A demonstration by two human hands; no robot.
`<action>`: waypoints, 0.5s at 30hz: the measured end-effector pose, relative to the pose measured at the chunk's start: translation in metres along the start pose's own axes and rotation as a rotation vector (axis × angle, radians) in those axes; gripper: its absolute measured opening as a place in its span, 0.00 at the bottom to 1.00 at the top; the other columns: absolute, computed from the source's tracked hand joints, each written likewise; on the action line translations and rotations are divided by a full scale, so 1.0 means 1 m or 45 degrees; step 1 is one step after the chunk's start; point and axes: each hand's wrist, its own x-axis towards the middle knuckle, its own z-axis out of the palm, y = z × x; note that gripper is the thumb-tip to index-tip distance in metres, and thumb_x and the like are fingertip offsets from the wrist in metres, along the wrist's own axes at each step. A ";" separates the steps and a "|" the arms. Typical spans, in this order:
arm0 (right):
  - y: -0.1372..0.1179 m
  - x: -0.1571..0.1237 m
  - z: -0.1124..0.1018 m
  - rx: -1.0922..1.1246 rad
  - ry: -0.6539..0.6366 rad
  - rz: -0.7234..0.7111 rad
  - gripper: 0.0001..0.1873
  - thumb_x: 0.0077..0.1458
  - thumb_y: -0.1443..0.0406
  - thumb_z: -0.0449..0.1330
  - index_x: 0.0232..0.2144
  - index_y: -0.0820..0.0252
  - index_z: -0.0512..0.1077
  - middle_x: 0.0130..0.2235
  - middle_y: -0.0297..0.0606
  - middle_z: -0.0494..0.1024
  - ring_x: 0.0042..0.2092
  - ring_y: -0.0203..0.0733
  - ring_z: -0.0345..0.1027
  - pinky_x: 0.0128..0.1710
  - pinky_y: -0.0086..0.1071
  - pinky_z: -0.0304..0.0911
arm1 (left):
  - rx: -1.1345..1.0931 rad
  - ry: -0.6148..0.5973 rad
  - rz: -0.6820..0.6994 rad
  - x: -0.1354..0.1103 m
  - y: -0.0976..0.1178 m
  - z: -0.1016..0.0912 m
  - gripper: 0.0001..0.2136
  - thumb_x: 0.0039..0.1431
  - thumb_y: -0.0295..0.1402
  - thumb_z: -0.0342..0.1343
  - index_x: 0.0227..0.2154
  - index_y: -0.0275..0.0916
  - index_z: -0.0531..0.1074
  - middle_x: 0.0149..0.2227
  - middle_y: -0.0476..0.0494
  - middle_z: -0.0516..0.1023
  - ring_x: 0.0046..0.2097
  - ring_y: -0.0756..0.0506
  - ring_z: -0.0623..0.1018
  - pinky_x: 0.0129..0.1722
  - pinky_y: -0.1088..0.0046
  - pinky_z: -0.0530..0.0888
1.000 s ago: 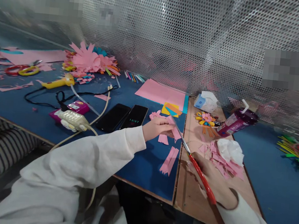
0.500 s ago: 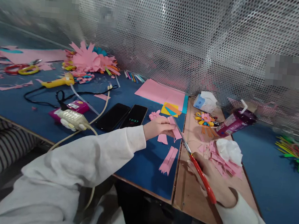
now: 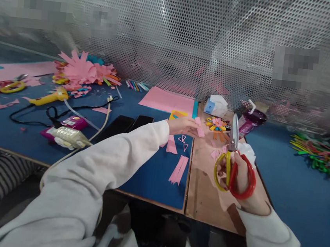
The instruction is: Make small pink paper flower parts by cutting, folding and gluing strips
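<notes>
My left hand (image 3: pixel 183 126) pinches a small pink paper strip (image 3: pixel 199 127) over the seam between the blue table and the brown board. In my right hand (image 3: pixel 240 178) is a pair of scissors (image 3: pixel 234 136) with one yellow and one red handle loop; the blades point up and away, apart from the paper. Below my left hand lie small pink cut-off outlines (image 3: pixel 183 140), a pink paper piece (image 3: pixel 172 144) and notched pink strips (image 3: pixel 179 169). A multicoloured paper flower (image 3: pixel 216 124) rests on the brown board (image 3: pixel 204 198).
Left are a yellow glue gun (image 3: pixel 50 96), a power strip (image 3: pixel 71 136), phones (image 3: pixel 117 127) and a large pink paper flower (image 3: pixel 80 69). Behind lies a pink sheet (image 3: pixel 167 100). A tissue pack (image 3: pixel 216 105), purple drink bottle (image 3: pixel 251 121) and colourful strips (image 3: pixel 323 156) are right.
The scissors have come away from the pink strip and turned upright in my right hand. My left hand has moved right with the strip. Small outline scraps now lie on the table.
</notes>
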 end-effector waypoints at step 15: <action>0.000 0.008 -0.011 -0.272 -0.259 -0.147 0.15 0.57 0.53 0.49 0.27 0.56 0.64 0.24 0.35 0.74 0.19 0.37 0.64 0.19 0.32 0.61 | 0.535 0.260 -0.216 -0.077 0.010 -0.042 0.09 0.50 0.35 0.60 0.25 0.33 0.74 0.33 0.37 0.78 0.32 0.48 0.76 0.29 0.76 0.70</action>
